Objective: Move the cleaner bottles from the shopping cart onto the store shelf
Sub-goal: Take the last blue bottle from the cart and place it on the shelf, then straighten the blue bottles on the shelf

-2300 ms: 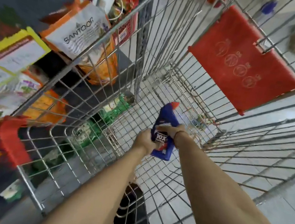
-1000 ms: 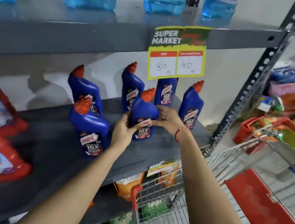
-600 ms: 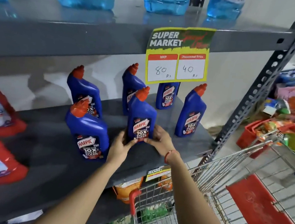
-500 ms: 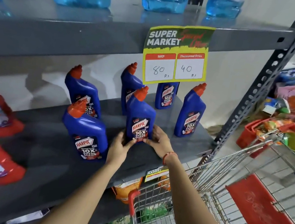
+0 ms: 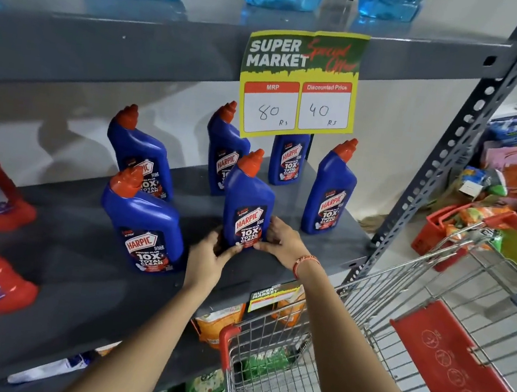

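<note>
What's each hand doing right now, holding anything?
Left hand: closed on the base of the blue Harpic bottle, which stands on the shelf.
Right hand: closed on the same bottle's base.

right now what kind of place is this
Most likely a supermarket aisle: a yellow-green paper price sign reading "Super Market", rows of blue plastic cleaner bottles on a grey metal shelf, and a wire shopping cart.
</note>
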The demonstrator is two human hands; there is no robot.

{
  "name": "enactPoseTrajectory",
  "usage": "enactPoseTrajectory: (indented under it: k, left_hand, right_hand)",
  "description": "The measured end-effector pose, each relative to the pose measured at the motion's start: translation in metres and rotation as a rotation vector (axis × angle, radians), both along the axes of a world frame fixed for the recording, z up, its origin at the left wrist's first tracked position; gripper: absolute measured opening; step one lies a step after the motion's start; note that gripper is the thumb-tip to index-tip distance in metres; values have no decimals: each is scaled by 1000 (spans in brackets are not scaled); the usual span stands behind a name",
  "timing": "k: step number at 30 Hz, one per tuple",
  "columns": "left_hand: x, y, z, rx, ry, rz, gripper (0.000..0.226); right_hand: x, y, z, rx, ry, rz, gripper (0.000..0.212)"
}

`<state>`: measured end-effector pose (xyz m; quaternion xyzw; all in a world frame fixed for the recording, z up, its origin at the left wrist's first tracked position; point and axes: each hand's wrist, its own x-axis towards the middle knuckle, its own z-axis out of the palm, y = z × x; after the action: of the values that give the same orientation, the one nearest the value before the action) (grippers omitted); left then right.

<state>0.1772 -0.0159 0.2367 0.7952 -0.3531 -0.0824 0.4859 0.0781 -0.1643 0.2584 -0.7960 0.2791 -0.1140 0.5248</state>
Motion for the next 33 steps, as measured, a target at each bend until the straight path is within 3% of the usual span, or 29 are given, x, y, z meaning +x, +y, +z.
enactPoseTrajectory:
  k: [17, 19, 21, 23, 25, 28, 31, 33]
  left_hand:
    - [3, 1, 7, 68, 78, -66, 42]
    - [4, 4, 13, 88, 150, -89, 50]
    - [2, 15, 18, 46, 334, -139, 67]
    - [-4, 41, 23, 59, 359, -220, 68]
    - [-9, 81, 23, 44, 253, -258, 47]
    - [-5, 138, 22, -112, 108, -78, 7]
    - [29, 165, 17, -145, -18, 240, 18]
    - [53, 166, 13, -70, 38, 269, 44]
  right_hand:
    - [-8, 12, -4, -70, -23, -96, 65]
    - [-8, 18, -10, -87, -48, -167, 66]
    - [-12, 29, -15, 44, -136, -314, 69]
    - [-18, 45, -16, 83, -219, -487, 55]
    - [-20, 68, -18, -97, -255, -569, 28]
    - [-9, 103, -21, -230, -308, -435, 14]
    - [19, 128, -17, -171, -247, -109, 43]
    - [39, 138, -12, -72, -219, 53, 62]
